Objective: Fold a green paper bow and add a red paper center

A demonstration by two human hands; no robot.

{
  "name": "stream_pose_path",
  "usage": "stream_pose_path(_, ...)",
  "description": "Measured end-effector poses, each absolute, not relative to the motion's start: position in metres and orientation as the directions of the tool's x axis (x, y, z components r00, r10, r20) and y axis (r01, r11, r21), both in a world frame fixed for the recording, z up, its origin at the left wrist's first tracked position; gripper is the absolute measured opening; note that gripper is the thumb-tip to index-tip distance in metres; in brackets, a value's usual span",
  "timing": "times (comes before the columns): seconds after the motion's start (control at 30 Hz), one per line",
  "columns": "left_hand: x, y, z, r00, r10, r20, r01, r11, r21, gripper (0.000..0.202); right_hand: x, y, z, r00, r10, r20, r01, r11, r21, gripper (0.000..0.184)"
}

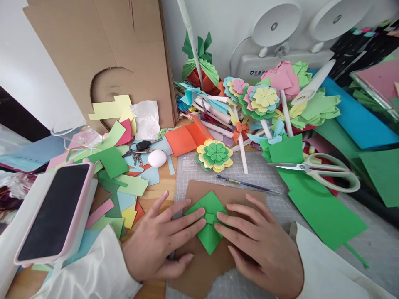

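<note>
A green folded paper square (210, 207) lies on a brown cardboard piece (199, 265) over a grey cutting mat (187, 174). My left hand (158, 241) lies flat with fingers stretched out, its fingertips pressing the paper's left half. My right hand (262, 245) lies flat too, its fingertips pressing the fold at the paper's centre from the right. Neither hand grips anything.
White-handled scissors (324, 170) and a blue pen (249, 185) lie on the mat beyond. A yellow-green paper flower (215, 154), several paper flowers on sticks (262, 99), green sheets (324, 211), a phone in a pink case (52, 211), keys (137, 149) and paper scraps surround the work.
</note>
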State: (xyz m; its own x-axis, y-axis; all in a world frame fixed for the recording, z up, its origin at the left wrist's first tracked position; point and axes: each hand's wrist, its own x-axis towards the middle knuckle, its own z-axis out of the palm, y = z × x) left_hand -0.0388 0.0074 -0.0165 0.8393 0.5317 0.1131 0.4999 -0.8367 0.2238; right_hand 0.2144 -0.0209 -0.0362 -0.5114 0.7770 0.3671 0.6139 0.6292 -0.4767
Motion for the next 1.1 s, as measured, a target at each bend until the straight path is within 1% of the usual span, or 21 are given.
stream_pose_path(0.23,-0.032,0.006,-0.016,0.815,0.547,0.192,0.52,-0.836,0.174,0.046,0.214,-0.023,-0.036,-0.51,0.782,0.358,0.634,0.624,-0.457,0.03)
stream_pose_path(0.47,-0.028,0.01,-0.011,0.828,0.51,0.233,0.493,-0.86,0.129,0.038,0.213,-0.019,-0.036,-0.522,0.772,0.364,0.588,0.634,-0.503,0.027)
stream_pose_path(0.6,-0.031,0.008,-0.013,0.818,0.516,0.253,0.505,-0.856,0.113,0.039,0.212,-0.019,-0.035,-0.591,0.702,0.397,0.518,0.708,-0.481,0.029)
stream_pose_path(0.7,-0.035,0.006,-0.008,0.796,0.57,0.203,0.556,-0.822,0.124,0.044,0.212,-0.023,-0.036,-0.652,0.63,0.421,0.434,0.766,-0.475,0.03)
stream_pose_path(0.83,-0.036,0.003,0.001,0.758,0.64,0.126,0.593,-0.756,0.276,0.04,0.214,-0.028,-0.038,-0.704,0.579,0.412,0.371,0.794,-0.482,0.032)
stream_pose_path(0.9,-0.034,0.002,0.0,0.723,0.681,0.12,0.625,-0.718,0.306,0.035,0.217,-0.028,-0.039,-0.731,0.561,0.388,0.356,0.799,-0.485,0.035)
stream_pose_path(0.97,-0.03,0.001,-0.003,0.701,0.695,0.158,0.641,-0.712,0.285,0.029,0.219,-0.027,-0.039,-0.761,0.539,0.361,0.345,0.807,-0.479,0.038)
stream_pose_path(1.1,-0.025,-0.001,-0.011,0.71,0.651,0.268,0.619,-0.759,0.205,0.025,0.224,-0.025,-0.04,-0.8,0.505,0.325,0.333,0.823,-0.46,0.041)
